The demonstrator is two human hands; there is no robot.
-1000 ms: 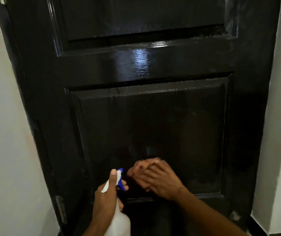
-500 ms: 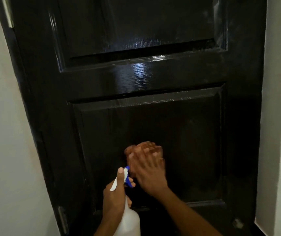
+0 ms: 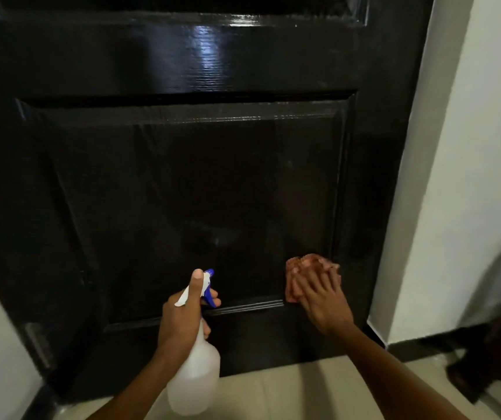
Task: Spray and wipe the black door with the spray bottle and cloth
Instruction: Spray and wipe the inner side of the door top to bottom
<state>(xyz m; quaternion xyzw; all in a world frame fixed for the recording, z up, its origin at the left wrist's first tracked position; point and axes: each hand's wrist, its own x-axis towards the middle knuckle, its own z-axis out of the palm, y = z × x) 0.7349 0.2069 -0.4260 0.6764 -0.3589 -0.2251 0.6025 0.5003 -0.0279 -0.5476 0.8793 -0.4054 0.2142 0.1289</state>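
Pale walls [image 3: 467, 165] flanked the black door [image 3: 182, 177], left hand [image 3: 182, 316] gripped the spray bottle [image 3: 194, 380] by its neck, nozzle toward the lower panel, right hand [image 3: 322, 301] pressed flat, fingers straight, on the cloth [image 3: 296, 268] at the panel's lower right corner.

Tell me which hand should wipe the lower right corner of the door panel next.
Right. The right hand already presses the cloth flat against the black door at that corner, while the left hand grips the spray bottle and holds no cloth.
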